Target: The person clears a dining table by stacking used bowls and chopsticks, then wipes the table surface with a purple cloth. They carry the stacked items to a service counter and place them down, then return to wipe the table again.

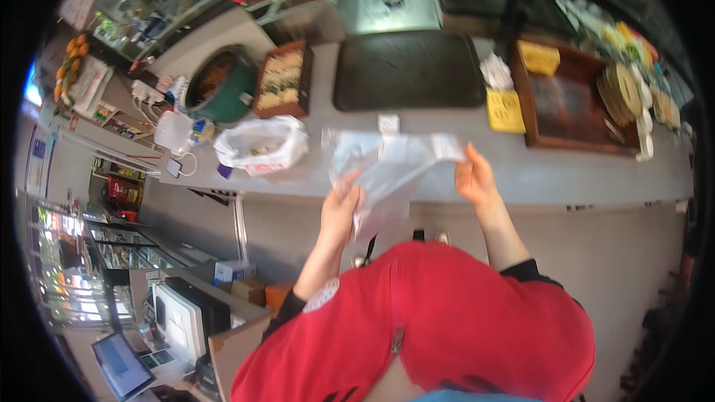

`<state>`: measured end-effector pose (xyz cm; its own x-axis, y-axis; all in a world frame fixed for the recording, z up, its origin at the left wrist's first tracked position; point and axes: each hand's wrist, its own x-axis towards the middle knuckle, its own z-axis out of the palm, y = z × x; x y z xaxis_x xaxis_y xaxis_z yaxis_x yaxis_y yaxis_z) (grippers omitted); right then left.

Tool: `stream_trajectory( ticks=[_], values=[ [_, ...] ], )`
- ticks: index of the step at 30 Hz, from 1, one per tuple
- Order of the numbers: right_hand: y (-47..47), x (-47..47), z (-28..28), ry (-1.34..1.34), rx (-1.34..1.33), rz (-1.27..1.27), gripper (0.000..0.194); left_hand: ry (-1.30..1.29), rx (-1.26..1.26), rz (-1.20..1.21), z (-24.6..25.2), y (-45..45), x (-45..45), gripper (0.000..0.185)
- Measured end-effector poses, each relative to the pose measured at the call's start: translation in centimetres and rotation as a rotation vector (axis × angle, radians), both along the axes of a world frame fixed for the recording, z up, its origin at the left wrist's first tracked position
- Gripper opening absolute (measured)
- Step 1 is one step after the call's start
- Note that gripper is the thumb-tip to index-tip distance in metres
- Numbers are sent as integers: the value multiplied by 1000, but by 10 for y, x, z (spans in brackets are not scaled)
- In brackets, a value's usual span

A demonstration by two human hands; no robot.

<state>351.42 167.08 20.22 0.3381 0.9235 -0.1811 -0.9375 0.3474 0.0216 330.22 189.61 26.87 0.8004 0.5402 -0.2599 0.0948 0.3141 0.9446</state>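
Observation:
A clear plastic bag (385, 164) is stretched between both hands above the front edge of the grey counter (586, 176). My left hand (341, 206) pinches its lower left part, while my right hand (475, 174) grips its upper right corner. Behind the bag lies a black tray (410, 71), with a small white card (389, 124) in front of it. To the left, a white plastic carrier bag (261, 145) stands open with small items inside that I cannot make out.
Further back left are a green round tub (226, 86) and a brown box of small packed pieces (282, 79). A wooden tray (578, 142) holding a bundled stack (620, 94) is at the right, beside yellow notes (504, 110). A metal basin (391, 3) lies beyond the black tray.

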Motion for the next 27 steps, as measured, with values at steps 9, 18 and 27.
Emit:
stream_trajectory(
  ticks=[9, 18, 27],
  values=[
    [-15, 27, -22, -64, 285, -150, 57, -31, 3, 104, 22, -39, 76, 36],
    [-12, 8, -11, -137, -38, 110, 78, -103, -81, 183, 10, -63, 78, 38],
    [13, 14, 5, -618, -48, 270, 35, -85, -75, 289, 14, -52, 65, 40]
  ],
)
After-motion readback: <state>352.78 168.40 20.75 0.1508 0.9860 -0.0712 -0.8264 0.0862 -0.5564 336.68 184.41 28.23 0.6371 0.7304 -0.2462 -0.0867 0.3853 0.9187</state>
